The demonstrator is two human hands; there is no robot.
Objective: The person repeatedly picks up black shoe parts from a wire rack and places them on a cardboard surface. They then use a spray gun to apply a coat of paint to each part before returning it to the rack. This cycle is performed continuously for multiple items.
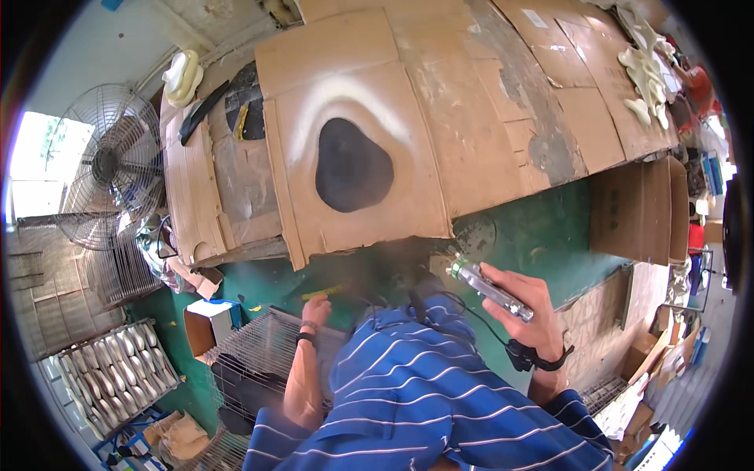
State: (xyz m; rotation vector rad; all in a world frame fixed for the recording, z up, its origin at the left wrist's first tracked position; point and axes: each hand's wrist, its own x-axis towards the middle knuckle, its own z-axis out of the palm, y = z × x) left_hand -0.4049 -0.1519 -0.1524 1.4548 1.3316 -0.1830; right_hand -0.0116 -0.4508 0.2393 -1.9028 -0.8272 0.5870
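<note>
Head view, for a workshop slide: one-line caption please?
Right hand holds a metal spray gun beside a cardboard-covered bench with a black-painted piece; left hand reaches toward a wire rack.

Blue-wht striped shirt [440, 385], green floor [542, 228].

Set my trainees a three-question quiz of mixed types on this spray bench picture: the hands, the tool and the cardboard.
1. True or false: the right hand grips a metal spray gun.
2. What lies nearest the left hand? A) a yellow strip B) a hammer C) a cup
3. Fill in: the black oval patch sits on a sheet of ____.

Key: 1 true; 2 A; 3 cardboard.
</note>
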